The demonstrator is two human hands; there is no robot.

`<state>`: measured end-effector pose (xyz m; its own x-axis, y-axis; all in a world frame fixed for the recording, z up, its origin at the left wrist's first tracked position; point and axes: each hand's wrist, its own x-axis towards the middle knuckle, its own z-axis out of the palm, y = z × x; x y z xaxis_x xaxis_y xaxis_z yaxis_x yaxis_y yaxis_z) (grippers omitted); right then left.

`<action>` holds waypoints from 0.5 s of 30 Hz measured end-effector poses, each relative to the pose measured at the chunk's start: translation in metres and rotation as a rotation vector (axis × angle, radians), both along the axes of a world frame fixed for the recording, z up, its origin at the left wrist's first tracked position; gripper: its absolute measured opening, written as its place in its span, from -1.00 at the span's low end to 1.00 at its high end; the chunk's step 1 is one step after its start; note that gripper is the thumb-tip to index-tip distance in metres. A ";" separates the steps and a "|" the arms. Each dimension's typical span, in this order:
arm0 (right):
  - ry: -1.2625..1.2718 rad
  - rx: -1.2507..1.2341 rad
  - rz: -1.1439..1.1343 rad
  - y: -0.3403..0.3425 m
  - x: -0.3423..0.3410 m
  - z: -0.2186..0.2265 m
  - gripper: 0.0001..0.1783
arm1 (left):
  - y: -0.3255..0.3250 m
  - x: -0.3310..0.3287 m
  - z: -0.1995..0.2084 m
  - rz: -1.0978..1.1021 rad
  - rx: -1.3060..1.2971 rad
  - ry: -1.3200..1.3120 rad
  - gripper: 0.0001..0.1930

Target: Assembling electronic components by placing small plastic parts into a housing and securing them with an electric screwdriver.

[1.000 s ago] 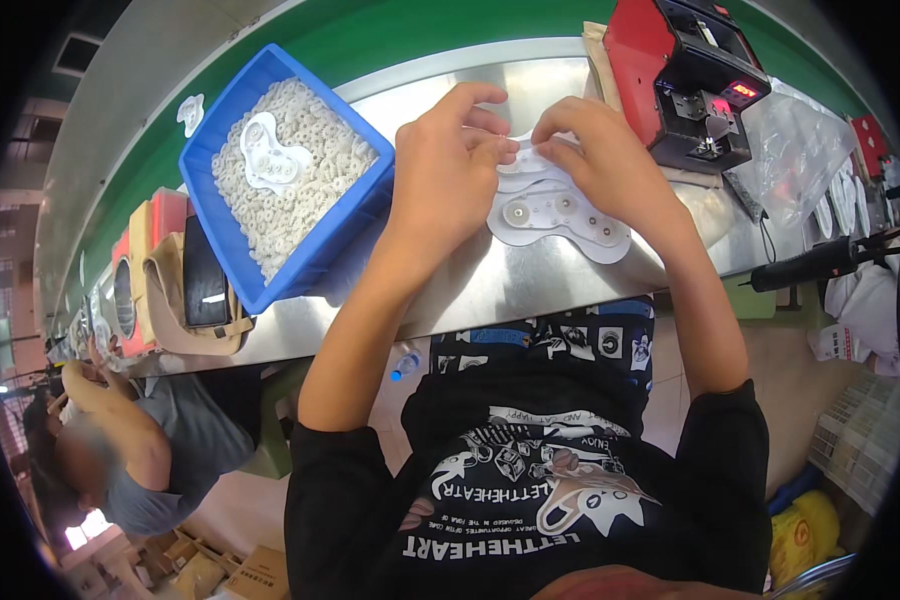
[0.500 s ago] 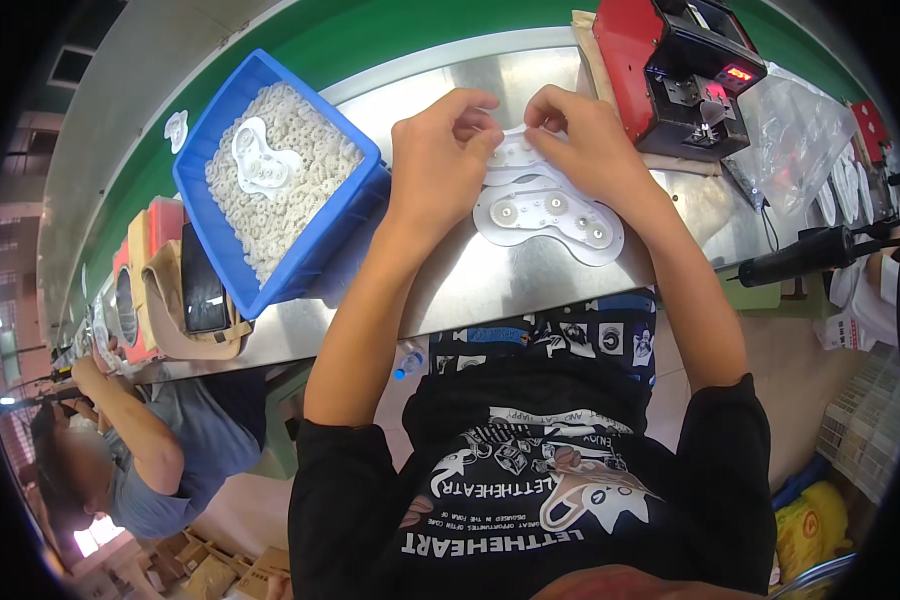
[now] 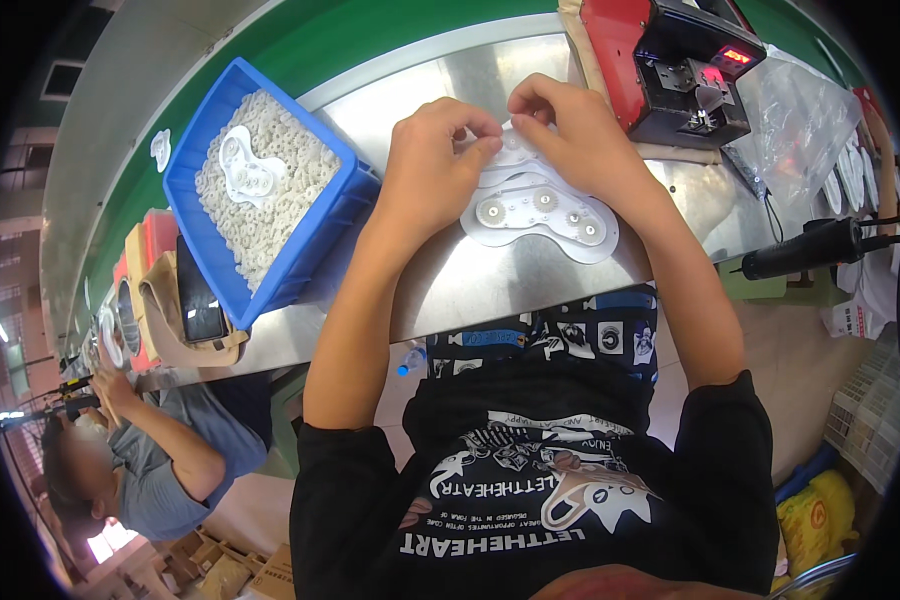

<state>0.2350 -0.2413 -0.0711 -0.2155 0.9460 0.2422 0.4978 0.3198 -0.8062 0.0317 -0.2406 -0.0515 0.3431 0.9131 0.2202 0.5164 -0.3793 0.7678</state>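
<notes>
Left hand (image 3: pixel 435 165) and right hand (image 3: pixel 575 135) — curled, fingertips pinching one flat white plastic plate (image 3: pixel 540 210) — four round discs.

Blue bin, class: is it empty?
No, the blue bin is filled with small white rings, and a white plastic plate lies on top of them.
</notes>
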 end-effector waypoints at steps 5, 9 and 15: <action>-0.042 0.042 -0.049 -0.002 0.003 0.005 -0.80 | 0.007 0.002 -0.007 -0.050 -0.054 -0.037 -0.86; -0.092 0.031 -0.108 -0.001 0.008 -0.010 -0.82 | 0.011 0.005 -0.016 -0.059 -0.189 -0.124 -0.89; -0.043 0.067 -0.047 -0.005 -0.003 -0.008 -0.84 | 0.007 -0.002 -0.018 0.015 -0.174 -0.087 -0.91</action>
<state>0.2318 -0.2466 -0.0795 -0.1823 0.9373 0.2970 0.5471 0.3477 -0.7615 0.0299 -0.2341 -0.0694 0.3158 0.9449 0.0865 0.4495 -0.2293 0.8634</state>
